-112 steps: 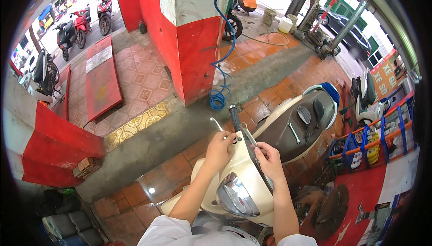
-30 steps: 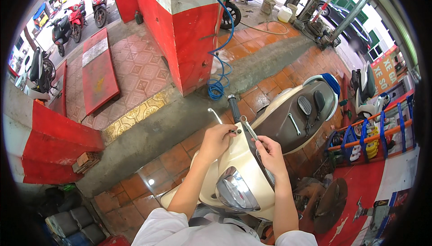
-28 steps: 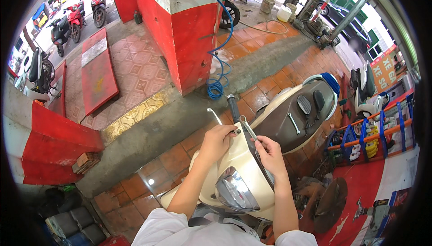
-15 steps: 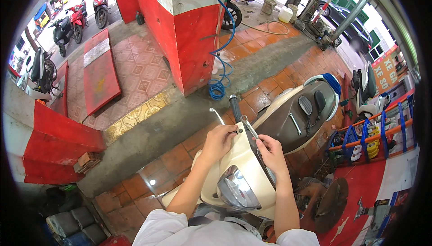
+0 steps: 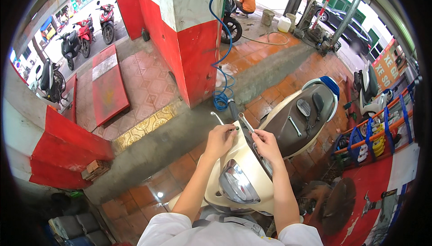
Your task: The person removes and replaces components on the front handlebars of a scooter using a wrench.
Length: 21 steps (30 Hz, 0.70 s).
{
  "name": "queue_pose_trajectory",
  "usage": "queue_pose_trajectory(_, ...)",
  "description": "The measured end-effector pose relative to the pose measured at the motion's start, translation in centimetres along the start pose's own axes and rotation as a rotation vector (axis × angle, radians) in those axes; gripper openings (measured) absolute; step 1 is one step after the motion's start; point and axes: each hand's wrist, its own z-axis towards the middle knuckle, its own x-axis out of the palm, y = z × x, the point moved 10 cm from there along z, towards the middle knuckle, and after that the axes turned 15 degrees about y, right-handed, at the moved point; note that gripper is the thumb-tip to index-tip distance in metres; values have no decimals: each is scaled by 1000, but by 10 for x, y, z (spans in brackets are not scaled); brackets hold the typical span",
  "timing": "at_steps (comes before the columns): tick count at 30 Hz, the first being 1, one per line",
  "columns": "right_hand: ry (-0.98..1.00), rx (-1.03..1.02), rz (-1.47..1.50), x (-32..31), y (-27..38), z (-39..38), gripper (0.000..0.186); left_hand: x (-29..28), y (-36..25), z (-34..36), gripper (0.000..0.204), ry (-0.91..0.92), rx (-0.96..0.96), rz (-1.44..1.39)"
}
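Note:
A cream scooter [image 5: 227, 162] stands in front of me, its headlight [image 5: 238, 183] toward me. My left hand [image 5: 219, 141] is at the top of its front cover, beside the brake lever [image 5: 217, 118]. Its thumb and fingertips pinch a small dark part [image 5: 236, 128], too small to name. In my right hand [image 5: 266, 144] is a silver combination wrench [image 5: 247, 123], held between thumb and fingers. The wrench's ring end points up and away, near the black handlebar grip [image 5: 232, 108], apart from my left fingertips.
On the brown seat [image 5: 281, 122] lie another wrench [image 5: 294, 126] and two mirrors [image 5: 303, 107] [image 5: 318, 100]. A red and white pillar [image 5: 198, 57] with a coiled blue hose [image 5: 220, 99] rises ahead. At right is an orange and blue rack [image 5: 369, 133]. A person in orange [image 5: 247, 2] sits far off.
My right hand has moved slightly up and away from me, and the wrench's face shows more. My left fingertips have closed over the small dark part. The whole view has shifted a little.

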Motion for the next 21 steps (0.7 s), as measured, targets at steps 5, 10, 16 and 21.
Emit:
queue_pose_trajectory(5,6,-181,-5,2,-5,9,27,3,8,-1,16,-50,-128,11)
queue_pose_trajectory(10,-4,-187,-92,-5,-18,20,32,14,-6,2,18,-40,-15,37)
queue_pose_trajectory(16,-33,-207,-202,8,17,5,30,9,2,-6,20,-100,-2,149)
queue_pose_trajectory(21,-49,-160,-208,-2,12,-1,33,17,-18,-4,18,-85,-27,295)
